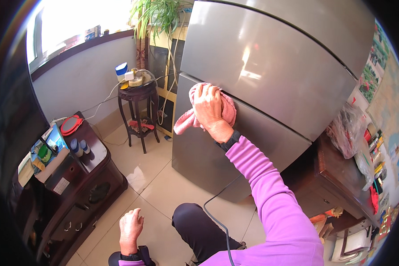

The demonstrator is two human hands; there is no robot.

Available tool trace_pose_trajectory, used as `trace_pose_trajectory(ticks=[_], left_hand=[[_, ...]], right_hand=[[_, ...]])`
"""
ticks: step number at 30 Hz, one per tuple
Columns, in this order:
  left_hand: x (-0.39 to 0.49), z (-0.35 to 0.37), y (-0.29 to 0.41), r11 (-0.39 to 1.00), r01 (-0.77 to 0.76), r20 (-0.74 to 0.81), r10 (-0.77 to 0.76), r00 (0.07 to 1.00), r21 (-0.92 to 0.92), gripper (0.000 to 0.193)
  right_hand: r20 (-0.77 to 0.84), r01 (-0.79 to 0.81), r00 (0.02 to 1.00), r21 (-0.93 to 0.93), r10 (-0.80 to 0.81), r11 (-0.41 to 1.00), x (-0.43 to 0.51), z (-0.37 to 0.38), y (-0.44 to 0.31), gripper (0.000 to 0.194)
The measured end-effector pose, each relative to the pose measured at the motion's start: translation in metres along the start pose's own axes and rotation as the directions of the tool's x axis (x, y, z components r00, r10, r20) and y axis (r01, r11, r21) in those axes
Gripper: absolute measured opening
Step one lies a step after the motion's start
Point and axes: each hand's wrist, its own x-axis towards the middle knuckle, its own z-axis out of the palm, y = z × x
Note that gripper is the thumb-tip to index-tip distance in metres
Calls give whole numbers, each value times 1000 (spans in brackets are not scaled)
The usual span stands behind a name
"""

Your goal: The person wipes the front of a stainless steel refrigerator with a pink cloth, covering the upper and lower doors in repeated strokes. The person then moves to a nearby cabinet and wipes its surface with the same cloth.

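Observation:
My right hand [207, 106] grips a bunched pink cloth [228, 109] and presses it on the grey metallic refrigerator [216, 149], at the left part of the gap between its middle and lower doors. A loose end of the cloth hangs out to the left. My left hand [132, 226] is held low at the bottom left, above my knee, with its fingers loosely bent and nothing seen in it. A dark cable [216, 217] runs down in front of me, past my bent leg.
A dark wooden cabinet [116, 173] stands at left, with a red round mirror [70, 125] on it. A small dark stand [138, 94] holds a power strip and a blue-white container. At right, a wooden desk [339, 166] carries plastic bags [347, 129]. A leafy plant [163, 16] hangs above.

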Motion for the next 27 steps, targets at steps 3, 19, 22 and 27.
trace_pose_trajectory(ticks=[3,19,22,27], left_hand=[[1,0,0,998,-56,-81,57,995,8,30],[15,-6,0,997,68,49,-67,997,-20,34],[17,-4,2,998,59,55,-58,997,-19,34],[20,0,5,999,49,76,-47,996,-22,33]], right_hand=[[-21,35,999,58,-33,998,0,7,-2,48],[97,-23,995,126,11,992,90,74,-99,37],[-121,8,993,193,16,981,65,71,-83,35],[-55,23,998,251,-9,968,33,45,-44,44]])
